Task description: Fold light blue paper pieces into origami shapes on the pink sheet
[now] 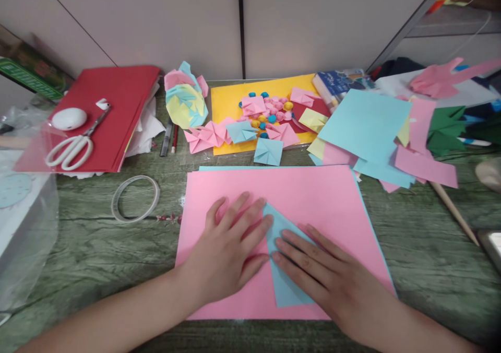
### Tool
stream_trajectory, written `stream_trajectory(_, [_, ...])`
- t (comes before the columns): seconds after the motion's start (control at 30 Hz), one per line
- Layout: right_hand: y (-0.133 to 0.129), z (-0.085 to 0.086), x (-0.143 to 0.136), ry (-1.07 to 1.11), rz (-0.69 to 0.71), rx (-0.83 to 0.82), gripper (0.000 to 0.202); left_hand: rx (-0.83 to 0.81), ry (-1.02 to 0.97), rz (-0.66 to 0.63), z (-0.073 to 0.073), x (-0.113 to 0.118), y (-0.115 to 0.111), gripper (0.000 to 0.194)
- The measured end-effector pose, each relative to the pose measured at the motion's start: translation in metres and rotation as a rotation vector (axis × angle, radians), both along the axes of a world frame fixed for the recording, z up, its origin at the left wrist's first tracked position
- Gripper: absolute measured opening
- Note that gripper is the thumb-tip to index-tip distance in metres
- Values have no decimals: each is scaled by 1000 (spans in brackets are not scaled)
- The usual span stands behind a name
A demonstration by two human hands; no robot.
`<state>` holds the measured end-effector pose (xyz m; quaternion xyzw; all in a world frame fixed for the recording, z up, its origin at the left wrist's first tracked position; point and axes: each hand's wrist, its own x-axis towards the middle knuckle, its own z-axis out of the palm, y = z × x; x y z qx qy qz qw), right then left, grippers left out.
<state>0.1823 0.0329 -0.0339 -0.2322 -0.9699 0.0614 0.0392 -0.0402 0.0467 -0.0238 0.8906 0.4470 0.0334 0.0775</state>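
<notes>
A folded light-blue sheet of paper (287, 285) lies on a large pink sheet (313, 191), which has a blue sheet under it. My right hand (324, 269) rests flat over the folded paper, its fingers stretched toward the left edge. My left hand (230, 243) lies on the pink sheet with fingers spread, the fingertips touching the folded paper's upper left edge. Part of the folded paper is hidden under my right hand. Neither hand grips anything.
Behind the pink sheet, folded paper pieces (268, 151) and small coloured balls lie around a yellow sheet (230, 102). Loose cut papers (364, 128) and a wooden stick (454, 212) are at right. Tape (113, 205), scissors (88, 145) and a red folder (117, 92) sit left.
</notes>
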Motion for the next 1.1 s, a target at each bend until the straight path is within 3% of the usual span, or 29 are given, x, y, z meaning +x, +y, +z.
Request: stream_trajectory(1.1, [4,3,2,7,25,-25,47,16,-24,24,3,-3,3,49])
